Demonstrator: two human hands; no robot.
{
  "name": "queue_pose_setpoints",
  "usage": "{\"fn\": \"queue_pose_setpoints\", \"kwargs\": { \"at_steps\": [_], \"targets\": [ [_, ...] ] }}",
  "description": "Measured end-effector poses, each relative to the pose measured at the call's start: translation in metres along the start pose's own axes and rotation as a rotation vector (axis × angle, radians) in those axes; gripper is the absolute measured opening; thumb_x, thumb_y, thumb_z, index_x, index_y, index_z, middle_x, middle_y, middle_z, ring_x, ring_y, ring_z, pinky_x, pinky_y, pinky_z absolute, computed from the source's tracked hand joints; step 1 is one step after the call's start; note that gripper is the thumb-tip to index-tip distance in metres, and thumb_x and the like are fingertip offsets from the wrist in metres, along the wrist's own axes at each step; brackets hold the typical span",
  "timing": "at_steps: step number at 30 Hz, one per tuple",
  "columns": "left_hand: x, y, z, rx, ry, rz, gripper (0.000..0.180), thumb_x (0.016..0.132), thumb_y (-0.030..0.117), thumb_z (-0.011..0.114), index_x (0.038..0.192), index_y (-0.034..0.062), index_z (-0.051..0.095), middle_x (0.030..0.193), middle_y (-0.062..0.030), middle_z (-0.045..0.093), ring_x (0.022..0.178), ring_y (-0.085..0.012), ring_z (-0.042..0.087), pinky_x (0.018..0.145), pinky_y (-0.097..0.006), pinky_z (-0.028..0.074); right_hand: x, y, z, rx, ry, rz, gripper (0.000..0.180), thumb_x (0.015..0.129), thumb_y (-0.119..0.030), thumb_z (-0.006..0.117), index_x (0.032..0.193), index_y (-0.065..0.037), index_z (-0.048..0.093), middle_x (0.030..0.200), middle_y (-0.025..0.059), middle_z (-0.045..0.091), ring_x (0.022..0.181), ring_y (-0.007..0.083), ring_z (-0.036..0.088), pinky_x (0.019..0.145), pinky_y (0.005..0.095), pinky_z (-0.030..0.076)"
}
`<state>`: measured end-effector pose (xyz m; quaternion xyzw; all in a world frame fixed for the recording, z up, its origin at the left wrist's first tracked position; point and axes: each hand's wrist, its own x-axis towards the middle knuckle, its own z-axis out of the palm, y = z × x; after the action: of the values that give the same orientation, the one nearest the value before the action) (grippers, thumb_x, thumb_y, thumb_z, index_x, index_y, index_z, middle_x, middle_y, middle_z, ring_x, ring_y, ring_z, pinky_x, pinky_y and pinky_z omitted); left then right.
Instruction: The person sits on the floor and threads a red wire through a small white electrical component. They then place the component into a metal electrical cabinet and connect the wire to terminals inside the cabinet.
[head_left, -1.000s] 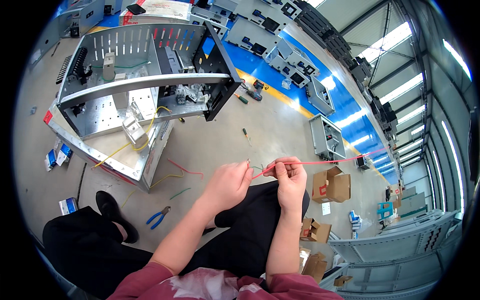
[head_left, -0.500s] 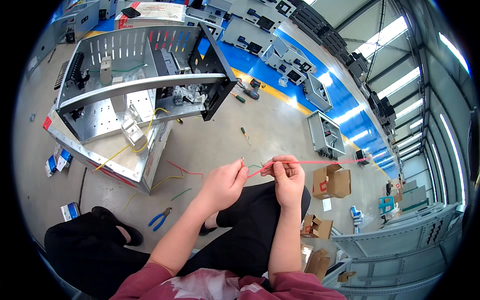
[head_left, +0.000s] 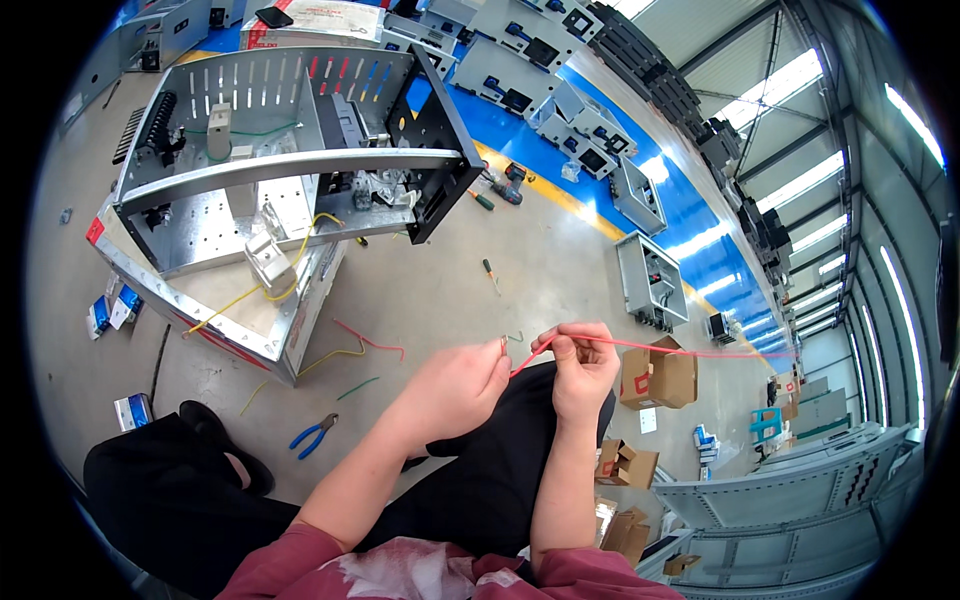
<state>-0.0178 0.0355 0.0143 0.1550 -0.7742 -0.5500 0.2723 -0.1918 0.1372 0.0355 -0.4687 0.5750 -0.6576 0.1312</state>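
A long red wire (head_left: 680, 351) runs between my hands and trails off far to the right. My left hand (head_left: 455, 388) is closed around its near end, where a small metallic tip shows above the fingers. My right hand (head_left: 580, 375) pinches the wire a little way along, with thumb and fingers pressed together. The short stretch between the hands bends upward to the right. Both hands are above my lap, in front of my black trousers (head_left: 470, 490).
At the left, an open metal cabinet (head_left: 290, 180) sits on a box with a yellow wire (head_left: 292, 290). Blue-handled pliers (head_left: 314, 437), wire offcuts and a screwdriver (head_left: 490, 272) lie on the floor. A cordless drill (head_left: 512, 183) is farther off; cardboard boxes (head_left: 660, 375) stand at right.
My left hand has turned and sits slightly lower, its fingers covering more of the wire end. The right hand has shifted slightly right and down, and the view has tilted a little.
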Motion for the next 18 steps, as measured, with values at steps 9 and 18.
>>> {"fn": "queue_pose_setpoints", "kwargs": {
  "at_steps": [9,18],
  "targets": [
    [-0.0051,-0.0058,0.0013,-0.024,0.071,0.095,0.025,0.108,0.020,0.052,0.095,-0.0011,0.057,0.082,-0.0248,0.065,0.081,-0.0485,0.064,0.071,-0.055,0.048,-0.0015,0.0004,-0.0015,0.091,-0.043,0.039,0.016,0.104,-0.010,0.072,0.111,0.002,0.064,0.093,0.0169,0.075,0.083,0.0262,0.074,0.080,0.0398,0.062],
    [-0.0044,-0.0060,-0.0007,0.002,0.231,0.224,0.027,0.106,0.019,0.056,0.087,-0.0003,0.059,0.070,-0.0193,0.059,0.070,-0.0429,0.061,0.064,-0.051,0.046,-0.0011,-0.0045,0.0036,0.160,-0.137,-0.017,0.014,0.105,-0.009,0.069,0.113,0.002,0.063,0.096,0.0177,0.073,0.085,0.0287,0.074,0.079,0.0413,0.063]
  ]
}}
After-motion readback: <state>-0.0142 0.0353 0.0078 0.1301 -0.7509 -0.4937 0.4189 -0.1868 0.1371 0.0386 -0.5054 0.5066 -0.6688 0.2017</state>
